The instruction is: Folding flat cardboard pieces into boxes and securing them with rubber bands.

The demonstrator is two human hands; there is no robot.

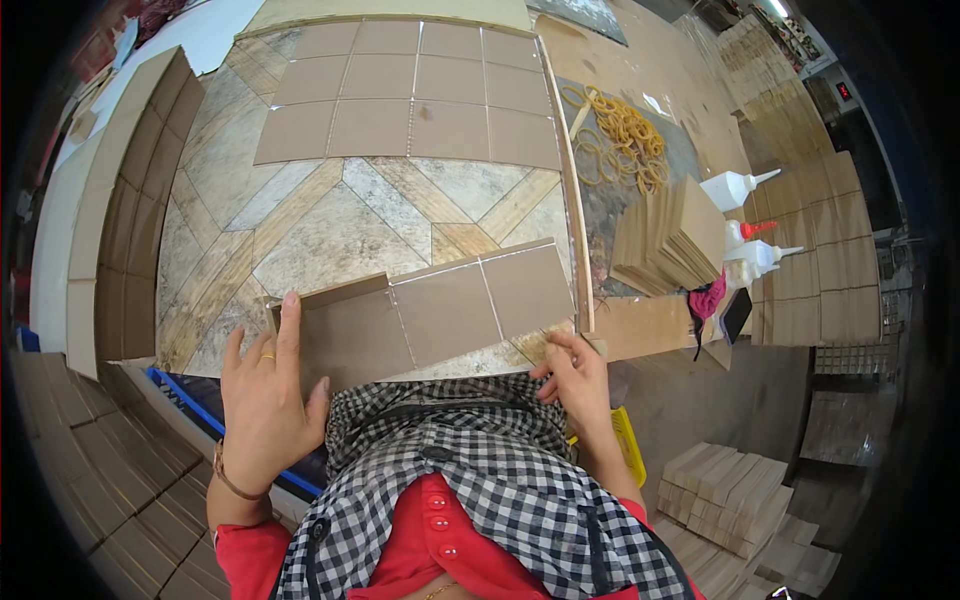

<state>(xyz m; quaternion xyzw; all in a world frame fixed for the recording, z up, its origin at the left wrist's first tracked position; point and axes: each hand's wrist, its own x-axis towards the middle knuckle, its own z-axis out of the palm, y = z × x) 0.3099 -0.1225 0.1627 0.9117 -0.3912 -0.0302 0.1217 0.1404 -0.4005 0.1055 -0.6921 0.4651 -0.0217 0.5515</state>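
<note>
A brown cardboard strip lies at a slant near the table's front edge, with pale crease lines across it. Its left part has a wall folded up along the far edge. My left hand is at that left end, fingers spread, the straight index finger against the end of the strip and the thumb by its near corner. My right hand is by the strip's right near corner, fingers loosely bent and apart, with nothing visible in them. Farther back, a flat sheet of creased cardboard panels lies on the patterned tabletop.
A long row of stacked cardboard stands along the left side. At right are rubber bands, a stack of card pieces, white squeeze bottles and a dark phone. A wooden strip edges the tabletop. Bundled cardboard sits lower right.
</note>
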